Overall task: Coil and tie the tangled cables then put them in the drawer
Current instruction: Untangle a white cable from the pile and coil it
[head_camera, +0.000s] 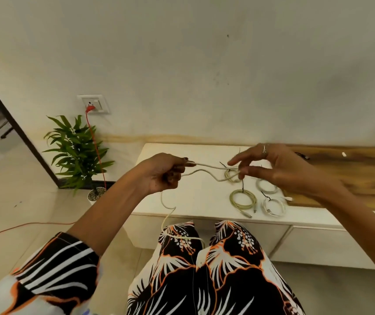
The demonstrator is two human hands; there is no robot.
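Above cabinet: cable runs left-right, hand to hand; tail droops to lap.
Left hand: clenched on cable.
Right hand: fingers straight, spread; cable loop at thumb tip.

Loose cream cable: uncoiled, strung in air, tail on lap. Four coils, black ties, flat on cabinet.
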